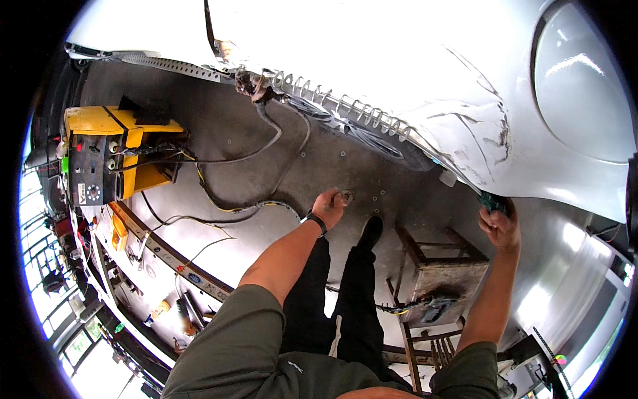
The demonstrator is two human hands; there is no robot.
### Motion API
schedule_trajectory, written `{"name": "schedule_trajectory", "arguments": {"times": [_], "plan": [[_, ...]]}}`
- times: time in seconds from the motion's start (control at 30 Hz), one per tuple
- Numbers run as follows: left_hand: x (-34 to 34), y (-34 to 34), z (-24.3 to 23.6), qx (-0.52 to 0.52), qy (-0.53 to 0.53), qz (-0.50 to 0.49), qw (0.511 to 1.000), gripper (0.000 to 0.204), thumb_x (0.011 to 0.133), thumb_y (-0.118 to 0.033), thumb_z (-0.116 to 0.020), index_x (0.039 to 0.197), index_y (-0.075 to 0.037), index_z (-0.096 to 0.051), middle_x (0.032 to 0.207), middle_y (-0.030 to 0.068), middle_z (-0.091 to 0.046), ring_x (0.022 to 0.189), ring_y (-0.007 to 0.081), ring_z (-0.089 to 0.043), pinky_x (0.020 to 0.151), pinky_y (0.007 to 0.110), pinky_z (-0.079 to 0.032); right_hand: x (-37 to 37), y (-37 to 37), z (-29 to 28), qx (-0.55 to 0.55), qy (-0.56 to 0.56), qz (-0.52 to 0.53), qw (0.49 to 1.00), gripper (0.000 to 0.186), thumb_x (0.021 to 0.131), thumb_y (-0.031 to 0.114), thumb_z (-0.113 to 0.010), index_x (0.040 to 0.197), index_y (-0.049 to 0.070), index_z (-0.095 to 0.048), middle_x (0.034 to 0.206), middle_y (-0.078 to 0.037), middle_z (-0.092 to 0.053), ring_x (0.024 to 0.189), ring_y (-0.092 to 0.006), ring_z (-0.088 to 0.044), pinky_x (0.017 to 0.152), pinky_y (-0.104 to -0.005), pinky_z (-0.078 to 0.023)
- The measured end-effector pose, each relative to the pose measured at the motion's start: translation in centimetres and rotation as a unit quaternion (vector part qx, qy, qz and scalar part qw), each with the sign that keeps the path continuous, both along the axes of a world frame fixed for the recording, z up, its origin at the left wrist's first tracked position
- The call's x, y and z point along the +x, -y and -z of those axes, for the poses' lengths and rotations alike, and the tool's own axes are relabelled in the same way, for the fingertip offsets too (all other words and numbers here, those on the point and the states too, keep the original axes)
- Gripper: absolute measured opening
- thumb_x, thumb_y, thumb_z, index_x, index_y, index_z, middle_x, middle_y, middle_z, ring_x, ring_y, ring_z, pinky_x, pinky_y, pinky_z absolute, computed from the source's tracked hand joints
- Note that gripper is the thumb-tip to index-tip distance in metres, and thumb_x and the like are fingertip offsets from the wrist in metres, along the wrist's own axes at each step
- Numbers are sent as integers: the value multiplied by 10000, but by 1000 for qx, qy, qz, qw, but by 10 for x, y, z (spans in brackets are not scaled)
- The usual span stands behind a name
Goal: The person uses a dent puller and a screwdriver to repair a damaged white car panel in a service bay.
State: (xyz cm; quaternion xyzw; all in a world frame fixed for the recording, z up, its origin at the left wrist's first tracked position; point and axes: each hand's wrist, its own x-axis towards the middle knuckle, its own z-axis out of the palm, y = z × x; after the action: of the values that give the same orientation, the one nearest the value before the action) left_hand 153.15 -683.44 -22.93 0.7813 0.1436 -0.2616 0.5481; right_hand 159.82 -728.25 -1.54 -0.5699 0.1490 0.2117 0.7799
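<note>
My left hand (328, 207) is closed, its fingertips pinched at a small metal ring (347, 196). At the right, my right hand (500, 225) is wrapped round the dark green handle (493, 201) of a long thin rod tool. The rod (452, 167) slants up and left from the handle along the car's lower edge. A row of metal loops (345, 105) runs along that edge; whether the rod passes through them I cannot tell. Above the right hand, the white car body (425, 80) has a creased, scraped dent (488, 123). A clamp (252, 85) with a thick cable grips the edge further left.
A yellow and black machine (93, 159) stands at the left, its cables (266, 139) running across the floor. Several small rings (374, 198) lie on the floor. A worn wooden stool (445, 282) carrying a dark tool (438, 308) stands beside my legs. Tools lie at the lower left.
</note>
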Motion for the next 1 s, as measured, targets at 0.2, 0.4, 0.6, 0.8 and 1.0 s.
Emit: {"name": "schedule_trajectory", "arguments": {"times": [0.2,0.4,0.6,0.8,1.0], "plan": [[-6,7,8,-27,57,6,998,216,1015,-142,-483,949,-18,-648,836,116,-678,832,184,-649,791,352,-502,-14,8,2,64,-28,13,997,756,743,391,-931,1295,35,-556,899,-64,-642,640,-119,-472,533,-297,-355],[-18,15,11,-12,92,48,994,244,1011,-216,-538,940,-6,-640,767,135,-664,737,254,-667,697,384,-506,-102,-69,68,-115,-136,-77,981,752,904,349,-787,1536,84,-475,1276,-182,-684,1127,-278,-681,887,-403,-594],[-54,35,-70,11,149,28,988,271,1005,-226,-567,908,25,-596,701,164,-601,633,261,-603,615,410,-473,-199,-252,161,-388,-66,-217,893,837,859,344,-794,1561,87,-417,1373,-205,-630,1275,-428,-580,1057,-517,-490],[-48,19,-273,-15,162,97,982,212,967,-184,-617,1052,9,-633,919,163,-680,880,304,-678,791,414,-521,-193,-355,139,-280,-9,-79,957,597,878,327,-758,1396,100,-568,1270,-177,-645,1171,-424,-599,1036,-523,-487],[-45,-29,-358,-79,271,159,946,625,936,-138,-613,1496,13,-382,1455,231,-496,1366,339,-486,1108,426,-410,-169,-390,66,-115,102,90,984,341,984,416,-699,995,85,-619,854,-24,-552,813,-211,-557,837,-401,-498]]}}
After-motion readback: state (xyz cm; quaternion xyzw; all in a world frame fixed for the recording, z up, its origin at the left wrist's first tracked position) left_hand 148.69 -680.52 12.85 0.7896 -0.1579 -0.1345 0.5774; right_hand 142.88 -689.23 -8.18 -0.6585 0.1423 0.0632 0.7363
